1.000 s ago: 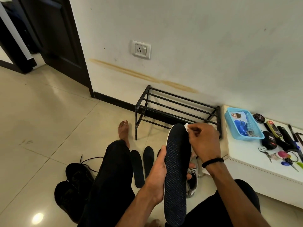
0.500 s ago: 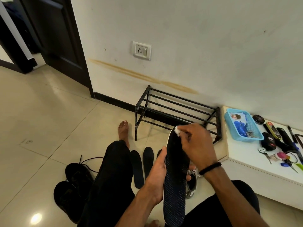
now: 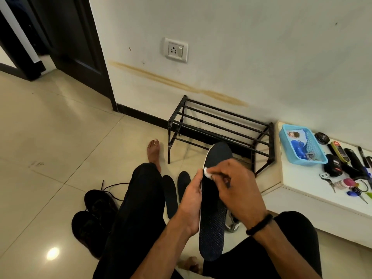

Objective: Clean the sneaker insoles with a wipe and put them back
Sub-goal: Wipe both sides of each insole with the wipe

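Your left hand (image 3: pixel 191 206) grips the long dark mesh insole (image 3: pixel 213 216) by its edge, toe pointing away; your right hand (image 3: pixel 239 190) pinches the small white wipe (image 3: pixel 207 174) on its upper half; stroke lengthwise, heelward.

The left hand (image 3: pixel 191 204) grips the left edge of the insole (image 3: pixel 213 222), thumb lying along that edge. The right hand (image 3: pixel 239 190) reaches across the insole's upper half, fingers pinching a wipe (image 3: pixel 207 172) against it.
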